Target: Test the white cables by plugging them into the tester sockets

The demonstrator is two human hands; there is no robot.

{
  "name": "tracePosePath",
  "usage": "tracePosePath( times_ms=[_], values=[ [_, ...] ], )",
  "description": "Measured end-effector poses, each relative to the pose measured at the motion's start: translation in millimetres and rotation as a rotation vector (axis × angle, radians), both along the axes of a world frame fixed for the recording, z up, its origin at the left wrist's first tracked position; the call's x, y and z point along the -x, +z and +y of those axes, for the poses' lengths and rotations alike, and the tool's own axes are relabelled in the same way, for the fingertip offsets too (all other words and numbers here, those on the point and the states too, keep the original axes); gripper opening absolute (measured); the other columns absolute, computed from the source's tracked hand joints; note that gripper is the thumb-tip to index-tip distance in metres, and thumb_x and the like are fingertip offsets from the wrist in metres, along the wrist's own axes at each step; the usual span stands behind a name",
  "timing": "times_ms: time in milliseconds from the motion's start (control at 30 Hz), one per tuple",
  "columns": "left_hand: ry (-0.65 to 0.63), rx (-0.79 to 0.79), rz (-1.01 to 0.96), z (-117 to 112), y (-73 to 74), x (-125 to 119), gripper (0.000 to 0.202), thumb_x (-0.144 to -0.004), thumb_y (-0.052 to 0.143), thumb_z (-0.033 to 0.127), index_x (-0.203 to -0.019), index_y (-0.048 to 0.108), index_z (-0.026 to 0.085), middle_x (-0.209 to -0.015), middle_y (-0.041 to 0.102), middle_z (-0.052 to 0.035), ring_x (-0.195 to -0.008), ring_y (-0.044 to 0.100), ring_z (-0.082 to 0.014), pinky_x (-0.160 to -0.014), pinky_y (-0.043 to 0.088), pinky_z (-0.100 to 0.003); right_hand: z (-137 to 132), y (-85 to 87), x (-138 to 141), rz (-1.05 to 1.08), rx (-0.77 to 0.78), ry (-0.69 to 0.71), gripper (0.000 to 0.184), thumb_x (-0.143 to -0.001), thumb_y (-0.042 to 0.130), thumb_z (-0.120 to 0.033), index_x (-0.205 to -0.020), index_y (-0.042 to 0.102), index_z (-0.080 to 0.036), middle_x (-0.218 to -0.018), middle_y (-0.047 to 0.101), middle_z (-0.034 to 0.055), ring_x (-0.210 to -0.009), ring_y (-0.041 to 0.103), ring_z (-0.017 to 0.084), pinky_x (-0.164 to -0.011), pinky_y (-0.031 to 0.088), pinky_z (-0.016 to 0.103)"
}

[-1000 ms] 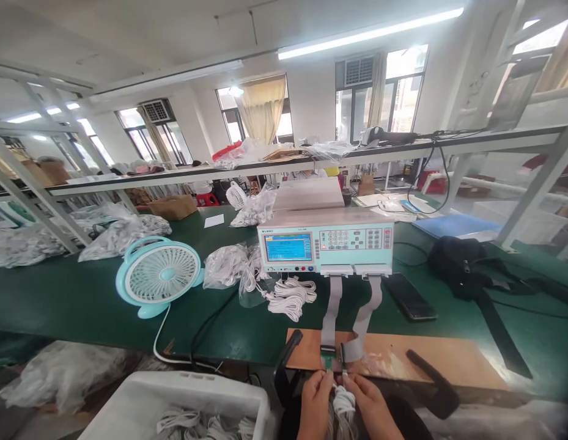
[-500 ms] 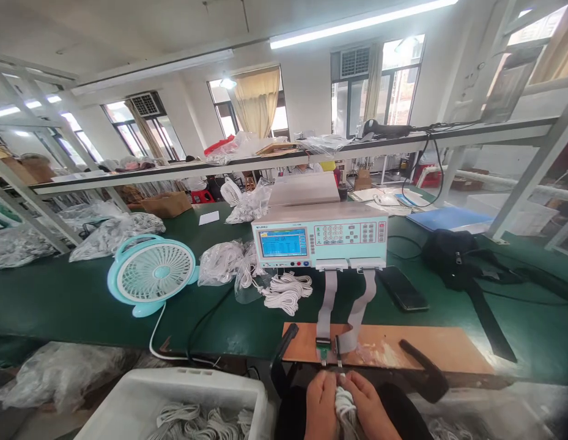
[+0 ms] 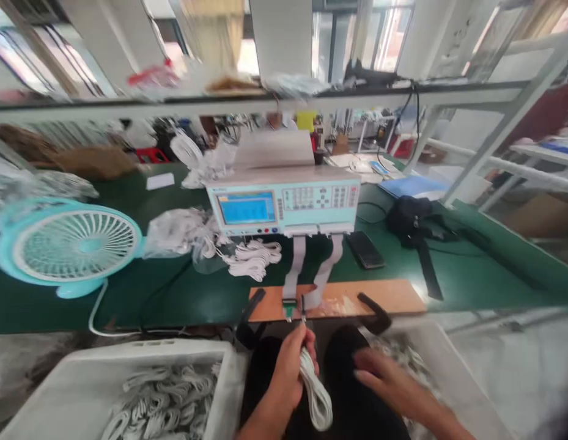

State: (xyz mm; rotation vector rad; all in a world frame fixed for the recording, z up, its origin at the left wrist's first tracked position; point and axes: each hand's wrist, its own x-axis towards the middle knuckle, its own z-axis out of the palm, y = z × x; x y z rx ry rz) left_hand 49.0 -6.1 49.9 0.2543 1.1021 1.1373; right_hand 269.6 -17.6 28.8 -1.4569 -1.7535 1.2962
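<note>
My left hand is closed around a coiled white cable, holding its upper end just below the connectors at the front edge of the brown board. Two grey ribbon cables run from those connectors up to the pale green tester with a blue screen. My right hand is off the cable, smeared by motion, reaching right over a white bin of cables; its fingers look stretched out.
A white bin of coiled white cables sits at lower left. On the green table are a turquoise fan, bags of white cables, a loose bundle, a black phone and a black bag. A shelf rail runs overhead.
The camera tilted down and swung right. My right hand let go of the coiled cable and moved right toward the right-hand bin; my left hand keeps the cable alone.
</note>
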Motion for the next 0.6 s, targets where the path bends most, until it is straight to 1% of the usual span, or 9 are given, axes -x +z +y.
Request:
tracePosePath(
  times_ms=[67, 100, 200, 267, 300, 400, 467, 533, 600],
  values=[
    [-0.013, -0.051, 0.05, 1, 6.0, -12, 0.034, -0.068, 0.062, 0.05, -0.07, 0.056, 0.017, -0.052, 0.043, 0.007, -0.041, 0.04, -0.006, -0.04, 0.037, -0.019, -6, 5.3, 38, 0.172, 0.068, 0.178, 0.036, -0.071, 0.063, -0.039, -0.102, 0.06, -0.02, -0.094, 0.062, 0.0059, -0.085, 0.054, 0.021, -0.077, 0.042, 0.031],
    [-0.02, -0.087, 0.089, 1, 7.5, -16, 0.032, -0.07, 0.062, 0.049, -0.074, 0.059, 0.017, -0.055, 0.045, 0.0061, -0.045, 0.044, -0.0066, -0.044, 0.039, -0.019, -6, 5.2, 55, 0.259, 0.095, 0.177, 0.034, -0.07, 0.064, -0.039, -0.098, 0.06, -0.019, -0.089, 0.061, 0.0044, -0.081, 0.053, 0.019, -0.073, 0.042, 0.029],
    [-0.045, -0.197, 0.215, -5, 7.2, -14, 0.031, -0.075, 0.059, 0.044, -0.093, 0.063, 0.019, -0.081, 0.059, -0.0013, -0.079, 0.057, -0.0131, -0.067, 0.046, -0.021, -7, -1.5, 83, 0.538, 0.29, 0.042, 0.03, -0.073, 0.061, -0.043, -0.088, 0.057, -0.017, -0.072, 0.056, 0.0004, -0.064, 0.049, 0.014, -0.06, 0.04, 0.025],
    [-0.048, -0.258, 0.317, -11, 3.2, -3, 0.033, -0.077, 0.058, 0.041, -0.102, 0.061, 0.021, -0.102, 0.06, -0.0051, -0.099, 0.054, -0.0174, -0.08, 0.044, -0.024, -7, -7.6, 86, 0.733, 0.466, -0.033, 0.031, -0.074, 0.061, -0.044, -0.085, 0.056, -0.016, -0.064, 0.053, -0.0013, -0.055, 0.047, 0.011, -0.053, 0.037, 0.023],
    [-0.058, -0.266, 0.363, -14, 0.5, 4, 0.032, -0.077, 0.058, 0.039, -0.103, 0.061, 0.021, -0.106, 0.059, -0.0058, -0.1, 0.054, -0.0181, -0.081, 0.044, -0.025, -7, -10.5, 84, 0.815, 0.534, -0.058, 0.031, -0.073, 0.061, -0.043, -0.085, 0.056, -0.016, -0.062, 0.052, -0.0016, -0.052, 0.046, 0.01, -0.051, 0.036, 0.022],
    [-0.151, -0.235, 0.436, -22, -7.1, 19, 0.031, -0.076, 0.059, 0.038, -0.099, 0.061, 0.018, -0.09, 0.061, -0.0044, -0.076, 0.058, -0.0146, -0.06, 0.047, -0.022, -6, -16.7, 79, 0.966, 0.628, -0.061, 0.031, -0.069, 0.064, -0.04, -0.085, 0.058, -0.014, -0.059, 0.052, -0.0006, -0.05, 0.047, 0.01, -0.051, 0.037, 0.023],
    [-0.248, -0.248, 0.424, -26, -9.4, 23, 0.031, -0.075, 0.06, 0.038, -0.098, 0.062, 0.016, -0.076, 0.059, -0.0026, -0.062, 0.053, -0.0118, -0.044, 0.041, -0.018, -5, -18.2, 78, 0.992, 0.649, 0.018, 0.032, -0.068, 0.063, -0.04, -0.083, 0.059, -0.012, -0.057, 0.052, -0.0001, -0.048, 0.046, 0.01, -0.05, 0.037, 0.023],
    [-0.335, -0.275, 0.385, -28, -9.4, 22, 0.03, -0.074, 0.062, 0.037, -0.094, 0.062, 0.014, -0.067, 0.057, -0.0014, -0.054, 0.049, -0.0099, -0.036, 0.033, -0.015, -5, -17.0, 78, 0.955, 0.617, 0.116, 0.034, -0.069, 0.061, -0.043, -0.08, 0.059, -0.011, -0.055, 0.052, 0.0005, -0.046, 0.045, 0.01, -0.047, 0.035, 0.022],
    [-0.384, -0.262, 0.294, -30, -8.5, 20, 0.026, -0.073, 0.063, 0.035, -0.088, 0.063, 0.013, -0.061, 0.056, -0.0009, -0.049, 0.046, -0.0083, -0.033, 0.029, -0.014, -4, -12.7, 77, 0.846, 0.508, 0.178, 0.039, -0.072, 0.057, -0.05, -0.079, 0.058, -0.012, -0.059, 0.053, 0.0016, -0.048, 0.044, 0.01, -0.046, 0.033, 0.022]
  ],
)
